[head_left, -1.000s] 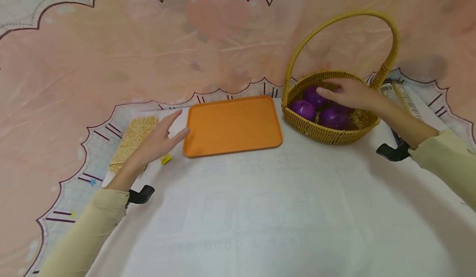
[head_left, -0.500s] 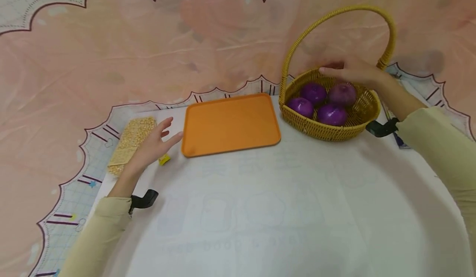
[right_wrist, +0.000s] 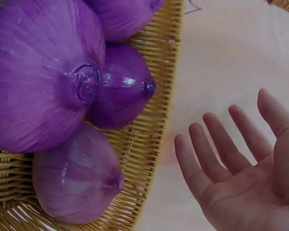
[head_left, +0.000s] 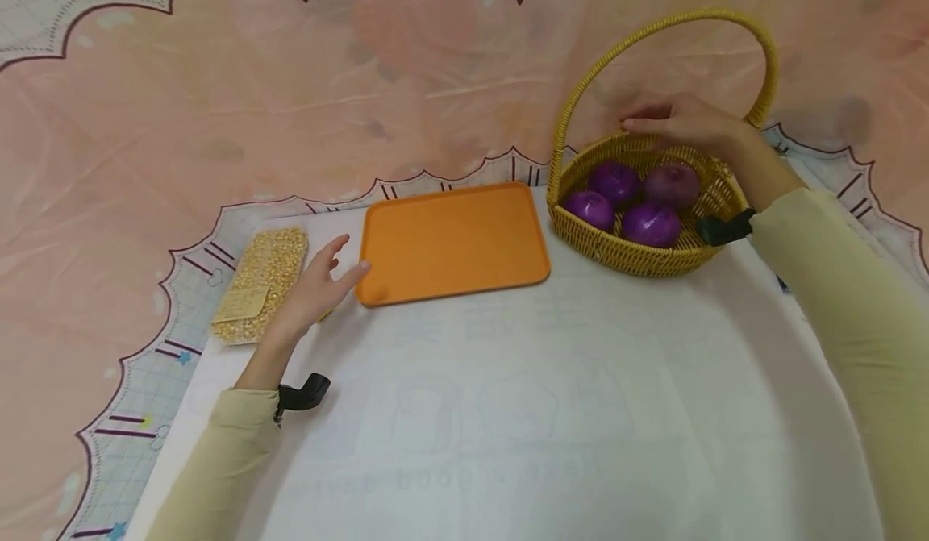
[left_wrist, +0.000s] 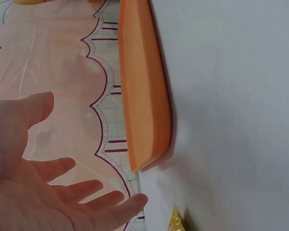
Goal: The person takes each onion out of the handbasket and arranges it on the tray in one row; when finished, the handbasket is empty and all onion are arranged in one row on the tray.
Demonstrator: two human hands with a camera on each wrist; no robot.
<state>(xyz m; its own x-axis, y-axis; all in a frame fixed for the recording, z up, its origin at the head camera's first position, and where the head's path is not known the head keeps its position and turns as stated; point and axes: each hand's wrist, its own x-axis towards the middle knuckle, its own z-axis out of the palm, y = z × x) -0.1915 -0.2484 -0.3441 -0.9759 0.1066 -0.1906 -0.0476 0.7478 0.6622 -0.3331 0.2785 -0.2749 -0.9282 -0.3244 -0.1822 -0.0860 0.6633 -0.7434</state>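
Note:
My right hand (head_left: 685,122) hangs over the back rim of a yellow wicker basket (head_left: 617,260), inside the loop of its tall handle. Its fingers are loosely spread and hold nothing, as the right wrist view shows. Several purple onions (right_wrist: 38,77) lie in the basket, one of them duller (head_left: 672,185) than the others. My left hand (head_left: 319,287) floats with fingers apart by the left end of an orange tray (head_left: 453,243), palm bare in the left wrist view. Its thumb tip overlaps the tray's edge in the head view.
Left of my left hand lies a clear bag of yellow corn kernels (head_left: 272,263) with a paper label. A small yellow packet (left_wrist: 176,221) is partly hidden by that hand. A patterned pink cloth (head_left: 290,106) rises behind the white table (head_left: 493,380).
My right hand has moved up and back from over the onions to the basket's rear rim, uncovering them. My left hand has shifted slightly down, showing more of the corn bag.

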